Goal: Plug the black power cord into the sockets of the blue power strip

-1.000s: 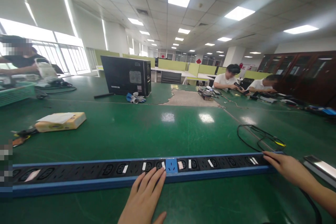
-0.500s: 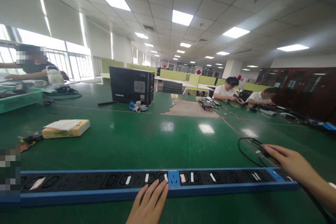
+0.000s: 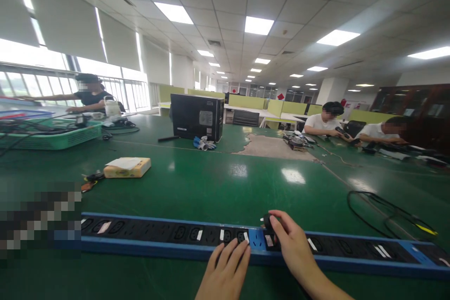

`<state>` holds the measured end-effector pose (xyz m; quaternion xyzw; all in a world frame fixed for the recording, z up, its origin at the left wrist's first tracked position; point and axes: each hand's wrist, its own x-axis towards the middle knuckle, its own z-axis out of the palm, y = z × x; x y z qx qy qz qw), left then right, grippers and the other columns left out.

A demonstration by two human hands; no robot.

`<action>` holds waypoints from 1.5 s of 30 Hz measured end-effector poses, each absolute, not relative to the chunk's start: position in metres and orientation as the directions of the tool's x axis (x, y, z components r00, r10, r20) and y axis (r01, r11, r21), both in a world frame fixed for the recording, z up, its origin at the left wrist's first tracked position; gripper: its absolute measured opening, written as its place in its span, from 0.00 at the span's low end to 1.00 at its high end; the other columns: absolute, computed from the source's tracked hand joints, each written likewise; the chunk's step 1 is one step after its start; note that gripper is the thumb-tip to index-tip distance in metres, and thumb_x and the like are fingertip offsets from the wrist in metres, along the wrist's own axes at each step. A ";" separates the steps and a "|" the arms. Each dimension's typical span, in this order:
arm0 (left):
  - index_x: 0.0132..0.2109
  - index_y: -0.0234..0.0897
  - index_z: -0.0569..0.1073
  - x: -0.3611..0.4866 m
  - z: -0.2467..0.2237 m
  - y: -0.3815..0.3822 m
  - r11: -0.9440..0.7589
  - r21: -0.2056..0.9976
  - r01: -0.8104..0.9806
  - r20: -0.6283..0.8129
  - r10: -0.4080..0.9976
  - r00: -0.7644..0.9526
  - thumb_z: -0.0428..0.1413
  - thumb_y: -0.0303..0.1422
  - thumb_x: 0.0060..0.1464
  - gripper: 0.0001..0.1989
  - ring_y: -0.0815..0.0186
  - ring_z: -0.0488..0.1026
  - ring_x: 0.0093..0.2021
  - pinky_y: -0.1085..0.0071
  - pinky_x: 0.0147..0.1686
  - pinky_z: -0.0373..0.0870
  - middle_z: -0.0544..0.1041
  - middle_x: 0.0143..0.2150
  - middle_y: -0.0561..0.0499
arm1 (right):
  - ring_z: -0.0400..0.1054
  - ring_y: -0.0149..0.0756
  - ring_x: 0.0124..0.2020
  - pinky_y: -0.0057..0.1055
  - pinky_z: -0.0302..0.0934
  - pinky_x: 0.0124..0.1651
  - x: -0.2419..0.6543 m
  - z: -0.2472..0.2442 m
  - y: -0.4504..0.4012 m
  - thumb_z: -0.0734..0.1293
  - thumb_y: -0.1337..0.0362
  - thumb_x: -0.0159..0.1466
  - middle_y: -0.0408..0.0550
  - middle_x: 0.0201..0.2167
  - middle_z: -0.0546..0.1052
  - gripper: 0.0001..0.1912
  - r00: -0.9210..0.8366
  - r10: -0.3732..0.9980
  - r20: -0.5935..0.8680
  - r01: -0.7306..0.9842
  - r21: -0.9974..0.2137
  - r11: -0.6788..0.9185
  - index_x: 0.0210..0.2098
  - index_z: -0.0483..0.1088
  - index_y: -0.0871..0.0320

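We find the power strip (image 3: 158,247) lying crosswise on the green table (image 3: 193,192) in front of the person, its long axis running from left to right, with the right end angled slightly toward the near side and the socket face upward. The left hand (image 3: 225,269) is palm down, fingers slightly spread, the fingertips resting on the near side of the strip just left of the blue socket (image 3: 257,240). The right hand (image 3: 295,251) pinches a black plug (image 3: 269,222) between thumb and fingers, at the strip's far edge. We note that the prongs point left, roughly along the strip rather than down into its face. The plug is beyond and slightly right of the blue socket, close to it; we cannot tell whether it touches the strip. Of the two hands, we judge the right nearer the far edge, while the left bears on the near edge. A black cable (image 3: 367,217) lies in loops beyond the strip's right-hand part; we cannot confirm whether it joins the plug. We record a tissue pack (image 3: 135,169) on the table, beyond the left part of the strip.
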<state>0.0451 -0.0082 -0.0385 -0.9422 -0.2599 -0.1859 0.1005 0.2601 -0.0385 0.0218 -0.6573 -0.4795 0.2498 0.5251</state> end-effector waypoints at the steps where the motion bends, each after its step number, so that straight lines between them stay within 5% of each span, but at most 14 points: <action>1: 0.67 0.44 0.55 0.044 -0.035 -0.009 -0.860 -0.038 0.508 0.363 0.462 0.809 0.52 0.30 0.57 0.32 0.59 0.60 0.63 0.62 0.59 0.59 0.61 0.66 0.54 | 0.66 0.36 0.26 0.32 0.61 0.30 0.255 0.017 -0.038 0.60 0.44 0.61 0.45 0.27 0.75 0.23 0.389 0.907 0.162 0.364 -0.931 0.010 0.44 0.71 0.54; 5: 0.66 0.40 0.57 0.042 -0.019 -0.017 -0.850 0.202 0.487 0.259 0.525 0.810 0.57 0.44 0.52 0.37 0.50 0.56 0.65 0.52 0.62 0.53 0.58 0.68 0.47 | 0.66 0.35 0.23 0.30 0.60 0.28 0.250 0.020 -0.033 0.59 0.46 0.62 0.43 0.22 0.74 0.25 0.354 0.927 0.120 0.443 -0.895 -0.053 0.46 0.72 0.58; 13: 0.50 0.41 0.72 0.043 -0.003 -0.031 -0.814 0.419 0.404 0.332 0.551 0.766 0.58 0.38 0.52 0.18 0.54 0.64 0.56 0.52 0.60 0.55 0.72 0.52 0.47 | 0.72 0.37 0.31 0.28 0.60 0.32 0.243 0.043 -0.033 0.58 0.54 0.63 0.45 0.30 0.80 0.19 0.259 0.959 0.113 0.778 -0.612 -0.138 0.42 0.77 0.52; 17: 0.46 0.40 0.72 0.045 -0.005 -0.031 -0.822 0.436 0.366 0.391 0.539 0.746 0.57 0.34 0.51 0.13 0.55 0.64 0.51 0.53 0.55 0.59 0.72 0.47 0.47 | 0.73 0.37 0.38 0.28 0.60 0.37 0.244 0.052 -0.033 0.59 0.56 0.63 0.44 0.38 0.81 0.17 0.246 0.965 0.089 0.871 -0.458 -0.180 0.40 0.79 0.48; 21: 0.44 0.39 0.72 0.045 -0.007 -0.032 -0.823 0.442 0.358 0.400 0.538 0.742 0.57 0.34 0.51 0.12 0.55 0.63 0.50 0.52 0.55 0.58 0.71 0.46 0.48 | 0.74 0.40 0.37 0.30 0.58 0.34 0.237 0.060 -0.034 0.58 0.56 0.64 0.43 0.34 0.81 0.16 0.284 0.956 0.070 0.927 -0.275 -0.255 0.38 0.78 0.44; 26: 0.45 0.40 0.72 0.045 -0.009 -0.032 -0.822 0.447 0.353 0.391 0.534 0.749 0.57 0.35 0.52 0.13 0.55 0.61 0.52 0.50 0.57 0.55 0.70 0.47 0.48 | 0.74 0.43 0.34 0.32 0.57 0.33 0.218 0.065 -0.036 0.56 0.58 0.64 0.49 0.31 0.80 0.15 0.280 0.954 0.107 0.960 -0.063 -0.274 0.38 0.74 0.51; 33: 0.46 0.41 0.71 0.046 -0.009 -0.031 -0.830 0.421 0.367 0.381 0.529 0.758 0.58 0.37 0.52 0.14 0.54 0.61 0.54 0.50 0.58 0.54 0.71 0.48 0.48 | 0.74 0.45 0.37 0.33 0.57 0.34 0.233 0.077 -0.026 0.57 0.59 0.63 0.49 0.33 0.80 0.14 0.279 0.960 -0.006 0.958 -0.057 -0.279 0.32 0.74 0.52; 45: 0.44 0.43 0.73 0.046 -0.021 -0.026 -0.869 0.315 0.382 0.401 0.487 0.776 0.59 0.42 0.53 0.14 0.55 0.64 0.53 0.52 0.58 0.55 0.73 0.47 0.51 | 0.75 0.49 0.36 0.38 0.62 0.34 0.203 0.060 -0.025 0.57 0.62 0.63 0.54 0.32 0.79 0.12 0.285 0.958 0.027 0.959 -0.023 -0.284 0.40 0.69 0.57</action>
